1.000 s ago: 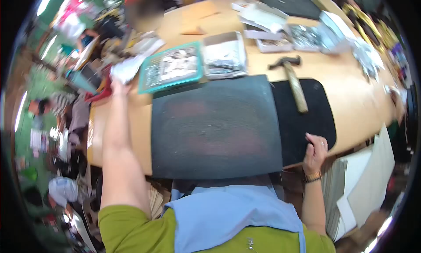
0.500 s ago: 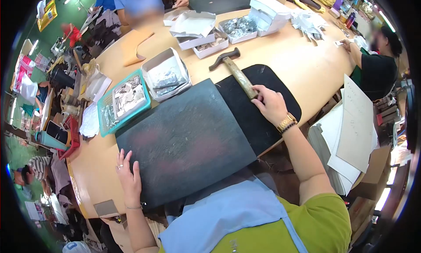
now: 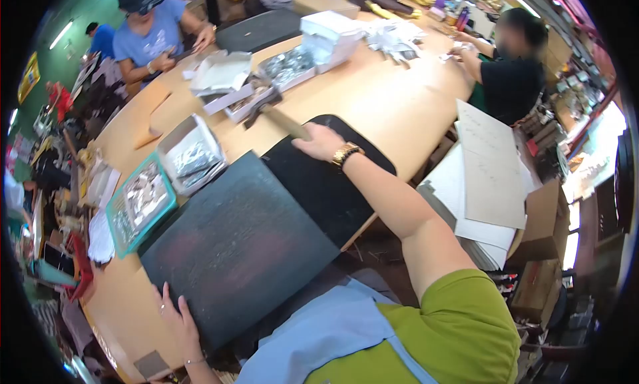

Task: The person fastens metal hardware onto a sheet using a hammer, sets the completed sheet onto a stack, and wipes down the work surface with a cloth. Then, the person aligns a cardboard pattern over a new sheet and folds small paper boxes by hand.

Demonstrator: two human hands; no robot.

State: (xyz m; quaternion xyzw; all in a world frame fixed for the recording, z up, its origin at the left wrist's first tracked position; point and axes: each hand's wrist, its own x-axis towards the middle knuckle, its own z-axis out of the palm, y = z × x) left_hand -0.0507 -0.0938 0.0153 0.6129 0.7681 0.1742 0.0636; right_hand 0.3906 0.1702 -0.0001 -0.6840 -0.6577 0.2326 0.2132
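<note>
My right hand (image 3: 323,143) is closed round the wooden handle end of a hammer (image 3: 283,121). The hammer's dark metal head points away from me, beside the white box of small brown pieces (image 3: 243,103). Below that hand and forearm a black rounded mat (image 3: 319,184) lies on the table. A large dark board (image 3: 239,244), scuffed and faintly reddish in places, lies in front of me, overlapping the mat. At its near left edge rests my left hand (image 3: 178,323), fingers spread and holding nothing.
A teal basket (image 3: 120,241) of small pieces and a white box (image 3: 200,127) with plastic packets stand beyond the board. Farther back are an open box of silvery pieces (image 3: 286,67) and a stack of white boxes (image 3: 329,37). Two people sit around the table. Large cardboard sheets (image 3: 489,171) stand at right.
My view has turned, shifting the scene left and down. My right hand has reached farther from me with the hammer, whose head is now closer to the white boxes. My left hand stays by the board.
</note>
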